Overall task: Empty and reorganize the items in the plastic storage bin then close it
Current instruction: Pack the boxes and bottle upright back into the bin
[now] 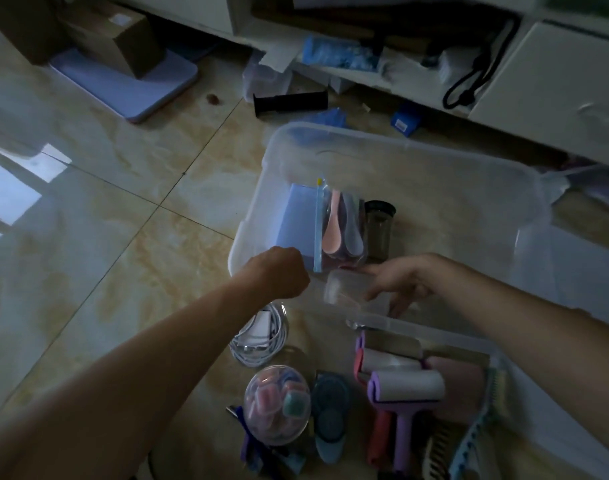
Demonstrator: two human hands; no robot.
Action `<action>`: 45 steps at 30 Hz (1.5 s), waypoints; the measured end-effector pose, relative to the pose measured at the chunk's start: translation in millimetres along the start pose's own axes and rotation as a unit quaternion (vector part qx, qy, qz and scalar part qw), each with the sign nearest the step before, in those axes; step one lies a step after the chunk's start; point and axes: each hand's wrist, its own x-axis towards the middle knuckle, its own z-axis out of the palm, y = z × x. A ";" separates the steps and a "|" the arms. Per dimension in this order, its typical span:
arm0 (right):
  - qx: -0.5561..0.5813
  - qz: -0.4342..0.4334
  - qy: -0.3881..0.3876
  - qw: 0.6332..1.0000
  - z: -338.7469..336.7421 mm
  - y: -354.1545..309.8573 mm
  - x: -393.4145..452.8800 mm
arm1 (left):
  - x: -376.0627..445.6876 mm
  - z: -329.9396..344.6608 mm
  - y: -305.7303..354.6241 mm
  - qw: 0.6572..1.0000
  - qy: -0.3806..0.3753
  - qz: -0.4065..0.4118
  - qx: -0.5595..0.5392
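Clear plastic forms the storage bin [469, 188], which stands open on the tiled floor [105, 202] in dim light. Inside it, against the left wall, a light blue box [297, 220] stands next to a zip bag [337, 226] with pink and grey spoons, and a dark smoky cup [379, 230] lies just beside the bag.

The left hand [278, 271] is at the near left corner of the bin with its fingers curled under; it seems to pinch the lower edge of the zip bag, but the fingertips are hidden, so I cannot tell for sure. The right hand [400, 282] reaches into the bin, and its fingers and thumb hold a small clear container [351, 289] near the front wall.

On the floor in front of the bin lie a coiled white cable with a charger [261, 337], a round clear jar with coloured pieces [277, 403], a blue oval item [330, 410], two lint rollers [400, 379] and a comb [476, 431]. Farther away, a black cylinder [291, 102] lies near the white shelf [365, 81], and a cardboard box [123, 39] stands on a flat white board [129, 88].
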 end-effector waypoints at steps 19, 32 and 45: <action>0.030 0.023 0.097 0.995 14.0 5.1 46.0 | 19.6 -3.2 -0.7 0.995 -0.095 0.029 0.003; 0.134 -0.007 -0.020 0.991 25.2 -20.3 49.6 | 24.8 -5.8 -6.6 0.999 0.006 0.036 0.026; -0.006 0.082 -0.093 0.992 16.1 -26.6 29.8 | 18.8 -9.7 -2.3 0.997 0.048 0.052 0.023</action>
